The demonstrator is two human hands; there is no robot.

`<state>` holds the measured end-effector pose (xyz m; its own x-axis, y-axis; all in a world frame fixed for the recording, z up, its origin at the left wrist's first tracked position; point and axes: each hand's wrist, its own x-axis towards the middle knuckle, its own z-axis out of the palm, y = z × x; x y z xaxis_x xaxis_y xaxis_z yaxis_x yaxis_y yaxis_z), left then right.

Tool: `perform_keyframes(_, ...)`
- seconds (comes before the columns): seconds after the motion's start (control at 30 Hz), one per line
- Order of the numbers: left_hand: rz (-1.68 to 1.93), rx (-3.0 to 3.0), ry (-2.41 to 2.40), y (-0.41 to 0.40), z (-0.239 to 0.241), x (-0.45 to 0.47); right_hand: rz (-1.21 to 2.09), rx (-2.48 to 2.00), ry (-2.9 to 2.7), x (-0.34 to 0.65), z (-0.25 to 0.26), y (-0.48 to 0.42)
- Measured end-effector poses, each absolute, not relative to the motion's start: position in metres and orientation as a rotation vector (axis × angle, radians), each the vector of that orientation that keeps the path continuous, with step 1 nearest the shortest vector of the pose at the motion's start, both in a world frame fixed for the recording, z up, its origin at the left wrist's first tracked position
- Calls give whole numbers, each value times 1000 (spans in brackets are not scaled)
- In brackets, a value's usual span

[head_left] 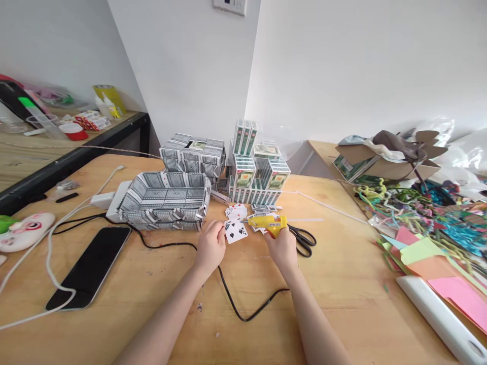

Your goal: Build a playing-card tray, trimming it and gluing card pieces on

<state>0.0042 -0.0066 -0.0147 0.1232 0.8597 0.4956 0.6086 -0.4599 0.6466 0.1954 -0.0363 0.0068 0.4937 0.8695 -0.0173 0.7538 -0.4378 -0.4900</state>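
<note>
My left hand point(210, 247) pinches a spade playing card point(236, 232) just above the wooden table point(182, 299). My right hand point(282, 248) is wrapped round the handle of a yellow glue gun point(268, 222), whose nozzle points left towards the card. The gun's black cord point(232, 299) loops back across the table between my forearms. A few loose cards point(236, 210) lie just beyond the held card. Behind them stand stacked card boxes point(258, 175) and a tray built of folded cards point(165, 200).
Black scissors point(304, 238) lie right of the glue gun. A dark phone point(91, 266) and white cables point(49, 253) lie at the left. Coloured paper sheets point(437, 263), pipe cleaners point(418, 208) and a cardboard box point(380, 157) crowd the right side. A second table point(45, 152) stands far left.
</note>
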Motion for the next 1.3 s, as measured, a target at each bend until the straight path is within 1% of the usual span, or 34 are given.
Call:
perform_keyframes(0.23, 1296, 2104, 1486, -6, -14, 4, 355, -2365, -1325, 201, 7, -36)
perform_keyframes(0.33, 1323, 2063, 1526, -5, -14, 2, 444, -2345, -1355, 201, 10, -39)
perform_keyframes(0.47, 1427, 2011, 1673, -3, -12, -2, 569, -2316, -1541, 198, 8, -43)
perform_keyframes(0.6, 1541, 1988, 1796, -3, -9, -6, 478, -2367, -1719, 196, 4, -48)
perform_keyframes(0.77, 1525, 1952, 1819, -1, -12, -7, 280, -2485, -1759, 207, 17, -48)
perform_keyframes(0.87, 1508, 1952, 1790, 0, -14, -6, 256, -2428, -1743, 213, 34, -33)
perform_keyframes(1.0, 1484, 1961, 1773, 0, -16, -6, 348, -2131, -1924, 201, 44, 8)
perform_keyframes(1.17, 1476, 1947, 1738, 0, -17, -5, 460, -2094, -2005, 175, 26, 55)
perform_keyframes(1.3, 1459, 1947, 1665, -2, -18, -3, 527, -2135, -1983, 171, 10, 70)
